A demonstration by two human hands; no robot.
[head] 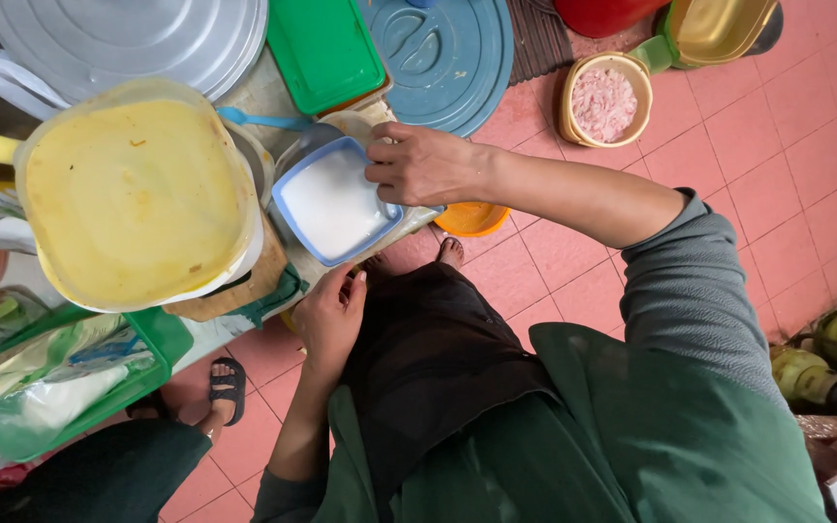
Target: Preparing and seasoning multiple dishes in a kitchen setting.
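The grey round lid at the upper left of the frame is cut off by the top edge, as are the red vessel and the blue round lid. The right hand hides its fingertips inside the blue-rimmed tub of white powder. The bench lies almost wholly covered. At lower left, another person's sandalled foot shows, the body cut off.
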